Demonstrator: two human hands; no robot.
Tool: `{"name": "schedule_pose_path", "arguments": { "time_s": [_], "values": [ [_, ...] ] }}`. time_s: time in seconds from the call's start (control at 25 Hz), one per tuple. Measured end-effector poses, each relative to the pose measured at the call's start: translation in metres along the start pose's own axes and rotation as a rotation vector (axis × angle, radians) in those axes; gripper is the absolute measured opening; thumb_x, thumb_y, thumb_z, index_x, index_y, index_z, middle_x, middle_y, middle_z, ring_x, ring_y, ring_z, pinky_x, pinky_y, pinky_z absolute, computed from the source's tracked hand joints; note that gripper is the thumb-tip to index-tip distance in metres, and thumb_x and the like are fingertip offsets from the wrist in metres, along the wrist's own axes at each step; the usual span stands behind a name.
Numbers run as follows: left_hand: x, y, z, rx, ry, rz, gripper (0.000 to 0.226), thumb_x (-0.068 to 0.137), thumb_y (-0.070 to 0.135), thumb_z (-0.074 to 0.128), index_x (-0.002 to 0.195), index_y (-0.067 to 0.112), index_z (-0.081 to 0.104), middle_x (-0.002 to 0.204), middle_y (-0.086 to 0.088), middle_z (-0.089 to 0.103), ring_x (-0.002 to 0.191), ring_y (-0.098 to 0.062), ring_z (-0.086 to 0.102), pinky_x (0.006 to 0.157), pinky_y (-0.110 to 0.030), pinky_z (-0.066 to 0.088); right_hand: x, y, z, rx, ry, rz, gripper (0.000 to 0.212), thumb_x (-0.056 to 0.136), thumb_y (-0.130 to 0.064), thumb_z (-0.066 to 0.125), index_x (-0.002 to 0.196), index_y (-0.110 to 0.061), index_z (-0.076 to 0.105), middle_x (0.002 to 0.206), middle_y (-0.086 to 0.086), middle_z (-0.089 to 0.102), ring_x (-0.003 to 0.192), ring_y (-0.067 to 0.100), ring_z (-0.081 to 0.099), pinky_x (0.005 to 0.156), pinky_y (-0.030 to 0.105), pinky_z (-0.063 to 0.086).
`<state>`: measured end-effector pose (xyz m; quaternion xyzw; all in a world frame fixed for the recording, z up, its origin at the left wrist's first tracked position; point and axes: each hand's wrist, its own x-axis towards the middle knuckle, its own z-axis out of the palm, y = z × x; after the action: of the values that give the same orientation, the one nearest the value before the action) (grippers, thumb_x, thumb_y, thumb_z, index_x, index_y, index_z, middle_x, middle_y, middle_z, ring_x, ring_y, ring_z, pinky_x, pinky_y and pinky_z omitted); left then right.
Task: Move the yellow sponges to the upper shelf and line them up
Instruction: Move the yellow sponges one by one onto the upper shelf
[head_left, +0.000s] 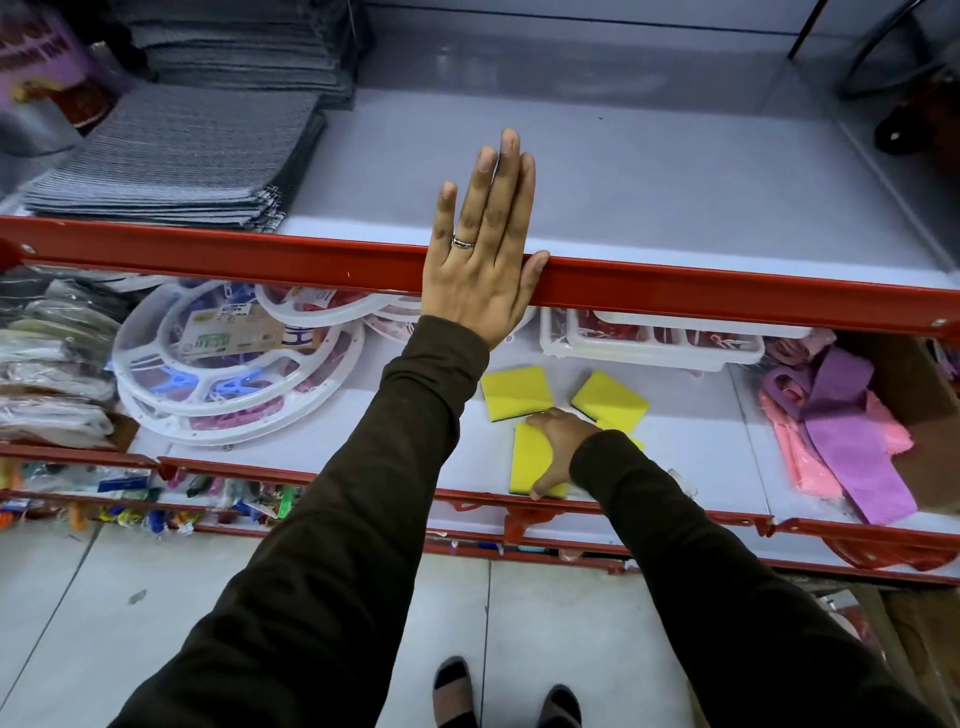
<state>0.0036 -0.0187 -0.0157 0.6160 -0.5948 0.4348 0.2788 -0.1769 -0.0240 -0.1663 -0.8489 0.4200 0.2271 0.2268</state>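
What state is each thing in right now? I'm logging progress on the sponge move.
Left hand: open, flat on the upper shelf.
Right hand: closing on the nearest sponge, not lifted.
Left rear sponge: flat on the lower shelf.
Right rear sponge: flat, turned diagonally.
Grey cloths: stacked.

Dark brown long sleeves (405, 467), a silver ring (463, 242), dark sandals (454, 691).

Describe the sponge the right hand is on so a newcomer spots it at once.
Find the lower shelf, beneath the red rail. Three yellow sponges lie mid-shelf; this sponge is nearest the front edge, and the only one under the right hand.
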Motion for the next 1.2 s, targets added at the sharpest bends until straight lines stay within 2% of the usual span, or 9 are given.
{"name": "schedule_pose_path", "arguments": {
  "time_s": [0.2,0.32,0.44,0.6,0.76,0.84,0.92,1.04,1.2],
  "values": [
    [0.001,0.003,-0.008,-0.055,-0.015,-0.02,0.063,0.101,0.039,0.032,0.15,0.001,0.023,0.153,-0.023,0.04,0.144,-0.031,0.022,0.123,-0.039,-0.008,-0.001,0.002,0.006,0.029,0.114,-0.008,0.116,0.064,-0.043,0.083,0.154,-0.016,0.016,0.16,0.012,0.024,0.145,0.029,0.03,0.116,0.036,0.032],
    [0.001,0.003,-0.009,-0.063,-0.021,-0.019,0.063,0.102,0.04,0.029,0.15,0.001,0.022,0.154,-0.022,0.038,0.145,-0.031,0.021,0.123,-0.039,-0.009,-0.004,0.003,0.012,0.037,0.102,-0.021,0.119,0.062,-0.038,0.086,0.154,-0.021,0.013,0.162,0.01,0.019,0.147,0.028,0.025,0.117,0.036,0.03],
    [0.002,0.002,-0.01,-0.08,-0.02,-0.018,0.063,0.102,0.039,0.029,0.152,0.001,0.023,0.156,-0.022,0.035,0.146,-0.031,0.021,0.123,-0.039,-0.009,-0.015,0.001,0.006,0.041,0.149,-0.01,0.111,0.064,-0.032,0.083,0.153,-0.023,0.017,0.158,0.01,0.024,0.145,0.029,0.028,0.114,0.038,0.037],
    [-0.002,0.003,-0.012,-0.078,-0.056,-0.022,0.064,0.103,0.04,0.024,0.155,0.003,0.019,0.16,-0.018,0.025,0.149,-0.03,0.018,0.124,-0.041,-0.006,-0.062,-0.007,-0.024,0.079,0.245,-0.011,0.112,0.06,-0.037,0.082,0.152,-0.027,0.02,0.153,0.008,0.031,0.14,0.029,0.033,0.107,0.043,0.044],
    [-0.002,0.005,-0.017,-0.106,-0.075,-0.036,0.065,0.103,0.038,0.021,0.158,0.006,0.006,0.163,-0.016,0.018,0.155,-0.028,0.004,0.125,-0.041,-0.008,-0.147,-0.019,-0.087,0.104,0.364,-0.047,0.106,0.053,-0.041,0.083,0.145,-0.031,0.03,0.142,0.002,0.043,0.129,0.023,0.045,0.103,0.035,0.045],
    [0.0,0.004,-0.019,-0.12,-0.076,-0.045,0.068,0.103,0.038,0.022,0.158,0.006,0.001,0.164,-0.016,0.018,0.155,-0.023,-0.011,0.125,-0.041,-0.007,-0.194,-0.026,-0.131,0.131,0.433,-0.07,0.101,0.048,-0.045,0.082,0.136,-0.039,0.033,0.132,-0.003,0.047,0.118,0.016,0.05,0.095,0.029,0.046],
    [0.001,0.003,-0.02,-0.117,-0.075,-0.046,0.069,0.103,0.038,0.022,0.158,0.006,-0.002,0.166,-0.014,0.01,0.154,-0.022,-0.016,0.125,-0.042,-0.006,-0.23,-0.031,-0.175,0.112,0.52,-0.095,0.096,0.044,-0.051,0.079,0.128,-0.045,0.034,0.123,-0.01,0.048,0.107,0.01,0.05,0.084,0.024,0.042],
    [0.001,0.004,-0.022,-0.116,-0.081,-0.042,0.066,0.104,0.037,0.014,0.158,0.006,-0.007,0.165,-0.011,-0.017,0.154,-0.021,-0.018,0.125,-0.041,-0.009,-0.242,-0.033,-0.229,0.047,0.641,-0.102,0.095,0.042,-0.052,0.078,0.127,-0.041,0.038,0.127,-0.006,0.051,0.11,0.015,0.052,0.085,0.025,0.037],
    [0.001,0.004,-0.02,-0.119,-0.069,-0.048,0.065,0.103,0.037,0.018,0.158,0.005,0.003,0.166,-0.011,-0.015,0.154,-0.021,-0.015,0.125,-0.041,-0.007,-0.191,-0.034,-0.271,-0.021,0.65,-0.087,0.098,0.049,-0.038,0.088,0.135,-0.026,0.042,0.133,0.004,0.053,0.12,0.025,0.052,0.094,0.027,0.04]
  ]
}}
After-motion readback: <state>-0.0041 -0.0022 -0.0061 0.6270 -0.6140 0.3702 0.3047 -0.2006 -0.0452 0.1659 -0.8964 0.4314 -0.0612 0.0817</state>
